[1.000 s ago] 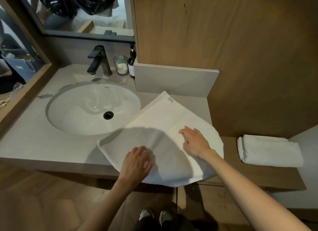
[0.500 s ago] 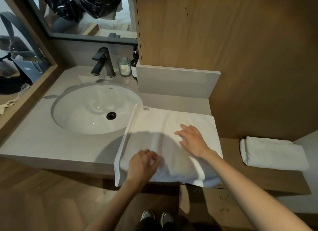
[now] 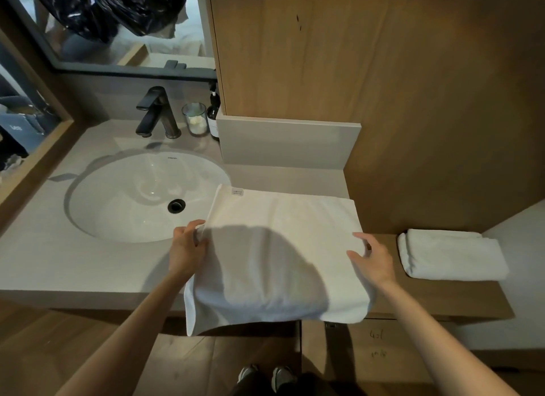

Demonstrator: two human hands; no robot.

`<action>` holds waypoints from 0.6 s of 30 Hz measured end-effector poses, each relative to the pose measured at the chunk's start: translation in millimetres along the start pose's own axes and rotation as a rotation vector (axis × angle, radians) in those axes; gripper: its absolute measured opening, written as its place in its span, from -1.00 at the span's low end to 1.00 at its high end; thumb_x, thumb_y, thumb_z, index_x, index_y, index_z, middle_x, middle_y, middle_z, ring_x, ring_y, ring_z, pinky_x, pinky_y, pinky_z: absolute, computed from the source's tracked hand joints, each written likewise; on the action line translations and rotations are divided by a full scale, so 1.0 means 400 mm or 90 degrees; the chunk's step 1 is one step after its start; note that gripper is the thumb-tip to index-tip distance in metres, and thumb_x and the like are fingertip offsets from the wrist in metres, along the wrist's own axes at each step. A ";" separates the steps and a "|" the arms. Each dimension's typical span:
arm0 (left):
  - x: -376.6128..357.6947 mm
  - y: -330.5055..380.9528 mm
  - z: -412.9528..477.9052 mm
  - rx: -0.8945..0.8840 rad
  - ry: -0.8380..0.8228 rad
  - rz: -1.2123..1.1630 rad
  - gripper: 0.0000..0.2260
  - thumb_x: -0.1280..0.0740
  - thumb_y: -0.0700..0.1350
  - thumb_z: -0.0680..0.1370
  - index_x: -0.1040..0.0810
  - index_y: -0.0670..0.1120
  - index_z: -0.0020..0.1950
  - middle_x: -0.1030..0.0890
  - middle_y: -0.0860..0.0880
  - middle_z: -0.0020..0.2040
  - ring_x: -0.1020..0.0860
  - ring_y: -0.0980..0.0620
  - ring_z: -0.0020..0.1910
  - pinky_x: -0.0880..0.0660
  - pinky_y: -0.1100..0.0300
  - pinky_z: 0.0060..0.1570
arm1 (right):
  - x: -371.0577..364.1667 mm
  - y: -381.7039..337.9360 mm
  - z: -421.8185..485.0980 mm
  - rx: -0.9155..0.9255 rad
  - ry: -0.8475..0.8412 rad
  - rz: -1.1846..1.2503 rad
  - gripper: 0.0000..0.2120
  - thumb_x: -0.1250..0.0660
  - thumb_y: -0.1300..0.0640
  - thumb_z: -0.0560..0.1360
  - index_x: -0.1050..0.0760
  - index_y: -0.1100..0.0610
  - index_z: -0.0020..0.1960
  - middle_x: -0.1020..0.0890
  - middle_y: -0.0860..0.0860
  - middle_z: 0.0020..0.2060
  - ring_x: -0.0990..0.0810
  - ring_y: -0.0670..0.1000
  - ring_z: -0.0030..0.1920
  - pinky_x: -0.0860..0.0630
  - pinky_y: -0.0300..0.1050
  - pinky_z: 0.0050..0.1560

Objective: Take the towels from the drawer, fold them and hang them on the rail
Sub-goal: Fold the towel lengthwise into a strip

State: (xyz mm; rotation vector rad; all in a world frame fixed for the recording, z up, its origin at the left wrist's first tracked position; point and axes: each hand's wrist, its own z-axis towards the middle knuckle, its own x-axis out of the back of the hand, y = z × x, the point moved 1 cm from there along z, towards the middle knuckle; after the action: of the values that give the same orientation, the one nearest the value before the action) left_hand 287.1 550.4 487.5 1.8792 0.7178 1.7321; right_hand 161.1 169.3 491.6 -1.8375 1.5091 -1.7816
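A: status on hands + towel?
B: L hand [image 3: 187, 248] grips the left edge of the flat white terry towel [image 3: 280, 248], fingers curled over the hem. R hand [image 3: 372, 255] sits at the right edge, fingers spread and fairly straight, tips touching cloth. No pinch that I can see.
A: towel pos?
B: On the pale grey stone counter [image 3: 59, 263], right of the white oval sink basin [image 3: 132, 195]. Far-left corner w/ small sewn label [image 3: 237, 191] overlaps the basin rim. Near edge hangs off the counter front, left near corner lowest. Dark shadow across the middle.
A: anything crowding it?
B: Behind: grey rectangular upstand block [image 3: 289, 145], just apart from the far edge. Above that, brown wood wall panel [image 3: 383, 71]. Right: second white towel folded into a thick pad [image 3: 451, 255], on a lower brown wooden ledge [image 3: 442, 298]. It's near R hand, not touching.
A: sink side?
B: Black lever tap [image 3: 156, 112] at back of basin, round black drain [image 3: 176, 205] in the bowl. Clear glass tumbler [image 3: 194, 118] w/ sth white inside, dark pump bottle [image 3: 213, 115] just beside it. Both are by the wood panel corner, well apart from the towel. Crinkled black plastic bag [image 3: 112, 6] shows in the dark-framed glass pane up top; mirror or window, can't tell.
A: below?
B: Wooden cupboard fronts [image 3: 368, 351] under the counter, scribbles on the right one, illegible. Pair of grey shoes [image 3: 265, 378] at bottom edge.
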 end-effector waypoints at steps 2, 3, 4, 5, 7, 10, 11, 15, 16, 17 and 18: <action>0.004 -0.008 0.003 -0.009 -0.009 -0.002 -0.68 -0.30 -0.26 0.53 -0.52 -0.08 0.27 -0.59 -0.18 -0.05 -0.52 -0.10 -0.16 -0.47 0.09 -0.06 | 0.005 -0.004 0.006 -0.019 0.018 0.038 -0.66 -0.42 0.16 0.49 -0.48 -0.09 0.21 -0.52 0.05 0.23 -0.49 0.10 0.19 -0.48 0.01 0.21; 0.005 -0.007 0.003 0.002 -0.020 -0.012 -0.66 -0.28 -0.27 0.54 -0.49 -0.08 0.30 -0.61 -0.16 -0.05 -0.55 -0.14 -0.10 -0.43 0.12 -0.08 | 0.006 -0.003 0.011 -0.024 0.013 0.052 -0.68 -0.41 0.19 0.50 -0.49 -0.09 0.19 -0.54 0.04 0.21 -0.52 0.07 0.11 -0.50 -0.04 0.14; 0.007 -0.006 0.003 0.020 -0.029 -0.025 -0.65 -0.28 -0.26 0.55 -0.46 -0.07 0.32 -0.61 -0.15 -0.05 -0.55 -0.16 -0.05 -0.39 0.13 -0.07 | 0.010 -0.002 0.014 -0.025 0.000 0.057 -0.69 -0.39 0.21 0.50 -0.49 -0.09 0.17 -0.56 0.04 0.18 -0.53 0.04 0.00 -0.50 -0.07 0.06; 0.008 -0.005 0.006 0.039 -0.034 -0.039 -0.65 -0.29 -0.24 0.55 -0.43 -0.08 0.34 -0.61 -0.15 -0.04 -0.55 -0.17 -0.01 -0.39 0.13 -0.05 | 0.014 -0.004 0.017 -0.023 -0.018 0.057 -0.69 -0.38 0.23 0.51 -0.48 -0.09 0.15 -0.57 0.06 0.15 -0.53 0.02 -0.09 -0.50 -0.08 0.00; 0.013 -0.004 0.012 0.081 -0.050 -0.072 -0.65 -0.33 -0.18 0.56 -0.40 -0.09 0.33 -0.61 -0.17 -0.01 -0.54 -0.15 0.01 -0.40 0.11 0.00 | 0.024 -0.003 0.024 -0.016 -0.043 0.072 -0.69 -0.35 0.26 0.52 -0.48 -0.09 0.15 -0.55 0.05 0.18 -0.53 0.03 -0.05 -0.53 -0.05 0.04; 0.025 0.005 0.013 0.107 -0.069 -0.186 -0.68 -0.33 -0.20 0.56 -0.40 -0.07 0.30 -0.61 -0.16 0.00 -0.55 -0.11 -0.03 -0.46 0.12 -0.02 | 0.051 -0.014 0.012 -0.012 -0.042 0.137 -0.72 -0.32 0.28 0.55 -0.50 -0.03 0.16 -0.50 -0.01 0.19 -0.47 0.04 0.10 -0.48 -0.13 0.05; 0.031 0.011 0.009 0.100 -0.076 -0.226 -0.69 -0.31 -0.24 0.57 -0.40 -0.07 0.29 -0.60 -0.13 -0.05 -0.55 -0.09 -0.05 -0.47 0.15 -0.08 | 0.061 -0.015 0.004 -0.015 -0.039 0.163 -0.75 -0.32 0.28 0.55 -0.52 -0.02 0.13 -0.52 0.02 0.15 -0.49 0.07 0.11 -0.51 -0.11 0.03; 0.059 0.028 0.001 0.061 -0.155 -0.302 -0.65 -0.23 -0.35 0.57 -0.42 -0.05 0.31 -0.63 -0.09 -0.09 -0.55 0.03 -0.12 -0.46 0.26 -0.13 | 0.092 -0.014 -0.033 -0.032 -0.030 0.231 -0.79 -0.32 0.25 0.56 -0.59 -0.02 0.08 -0.58 0.06 0.13 -0.53 0.07 0.16 -0.53 -0.07 0.09; 0.069 0.028 0.000 0.046 -0.194 -0.317 -0.63 -0.21 -0.37 0.58 -0.44 -0.04 0.32 -0.65 -0.10 -0.02 -0.57 0.01 -0.07 -0.47 0.25 -0.05 | 0.097 -0.015 -0.043 -0.034 -0.024 0.240 -0.78 -0.32 0.26 0.56 -0.59 0.01 0.12 -0.56 0.02 0.15 -0.50 0.01 0.19 -0.48 -0.14 0.09; 0.079 0.029 -0.004 0.023 -0.237 -0.324 -0.62 -0.20 -0.37 0.58 -0.46 -0.03 0.32 -0.66 -0.07 0.03 -0.58 0.04 0.00 -0.47 0.26 0.04 | 0.101 -0.011 -0.049 -0.037 -0.015 0.250 -0.77 -0.31 0.26 0.56 -0.58 0.04 0.16 -0.55 0.00 0.16 -0.46 -0.02 0.22 -0.44 -0.18 0.10; 0.091 0.029 -0.010 -0.006 -0.274 -0.316 -0.63 -0.19 -0.36 0.59 -0.48 -0.02 0.31 -0.66 0.00 0.05 -0.58 0.14 0.03 -0.45 0.33 0.09 | 0.106 -0.011 -0.057 -0.034 -0.009 0.260 -0.74 -0.31 0.27 0.56 -0.58 0.07 0.20 -0.54 -0.01 0.16 -0.45 -0.04 0.23 -0.42 -0.20 0.10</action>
State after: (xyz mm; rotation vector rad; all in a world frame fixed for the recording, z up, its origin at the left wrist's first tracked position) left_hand 285.9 565.7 522.6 1.7851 0.8991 0.9840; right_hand 134.9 152.0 528.4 -1.4239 1.7851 -1.5437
